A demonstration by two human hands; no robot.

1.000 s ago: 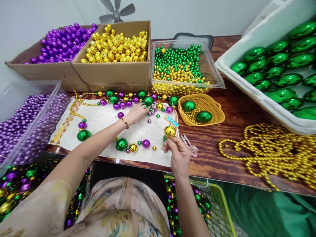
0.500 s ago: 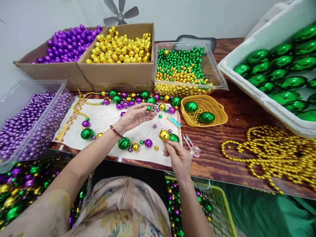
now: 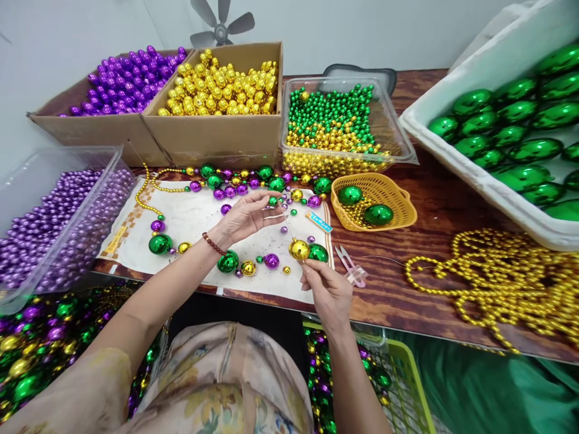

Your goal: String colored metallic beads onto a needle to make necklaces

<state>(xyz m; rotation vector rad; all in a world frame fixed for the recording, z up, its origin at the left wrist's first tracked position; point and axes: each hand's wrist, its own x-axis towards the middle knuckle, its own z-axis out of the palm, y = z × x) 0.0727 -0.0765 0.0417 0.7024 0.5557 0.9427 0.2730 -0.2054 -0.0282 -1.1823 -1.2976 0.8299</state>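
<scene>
My left hand [image 3: 248, 215] is raised over the white cloth [image 3: 190, 220], its fingers pinched on a small green bead [image 3: 272, 201] at the tip of a thin needle [image 3: 286, 224]. My right hand [image 3: 326, 288] pinches the lower end of that needle, just under a gold ball [image 3: 299, 249] threaded on it. A green ball [image 3: 318, 253] lies right beside the gold one. Loose green, gold and purple beads are scattered on the cloth around both hands.
Cardboard boxes of purple balls [image 3: 122, 78] and gold balls [image 3: 221, 84] stand at the back, beside a clear tub of green and gold beads [image 3: 335, 120]. A yellow basket [image 3: 398, 208], pink snips [image 3: 353, 271], gold bead strings [image 3: 502, 283], a purple bead tub [image 3: 49, 223] and a white tray of large green balls [image 3: 456, 163] surround me.
My left hand lifted off the cloth with a small green bead and met the needle tip. My right hand tilted the needle leftwards, the gold ball sliding down it.
</scene>
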